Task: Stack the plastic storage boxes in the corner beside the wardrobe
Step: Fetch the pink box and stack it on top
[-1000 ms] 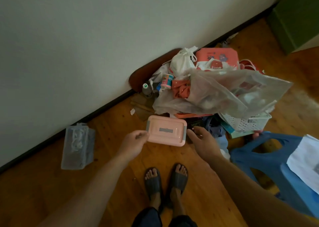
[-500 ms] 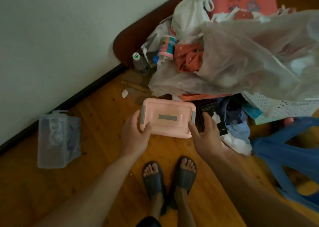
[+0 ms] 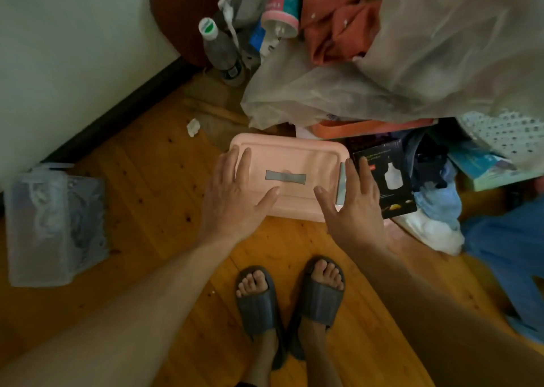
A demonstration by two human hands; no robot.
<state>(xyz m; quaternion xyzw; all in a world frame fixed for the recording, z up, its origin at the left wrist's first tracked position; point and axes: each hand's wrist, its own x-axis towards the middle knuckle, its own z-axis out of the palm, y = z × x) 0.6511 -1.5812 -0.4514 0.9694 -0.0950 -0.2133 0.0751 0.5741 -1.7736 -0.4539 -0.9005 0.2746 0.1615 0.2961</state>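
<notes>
A pink plastic storage box (image 3: 297, 157) with a grey handle strip and grey side clips lies on the wooden floor just ahead of my feet. My left hand (image 3: 235, 192) lies over its left end, fingers spread and fairly straight, thumb on the lid. My right hand (image 3: 351, 202) covers the right end by the grey clip, fingers straight, thumb reaching onto the lid. A clear plastic storage box (image 3: 54, 225) with white items inside stands on the floor at the left, near the wall.
A pile of clutter rises behind the pink box: a large translucent plastic bag (image 3: 426, 63), red cloth (image 3: 338, 24), a bottle (image 3: 220, 48), a black carton (image 3: 385, 183), a white lattice basket (image 3: 506, 133). White wall with dark skirting at left. Blue plastic at right. My sandalled feet (image 3: 288, 301) stand below.
The camera has dropped much closer to the floor. Both hands have moved from the box's ends onto its top, fingers spreading over the lid.
</notes>
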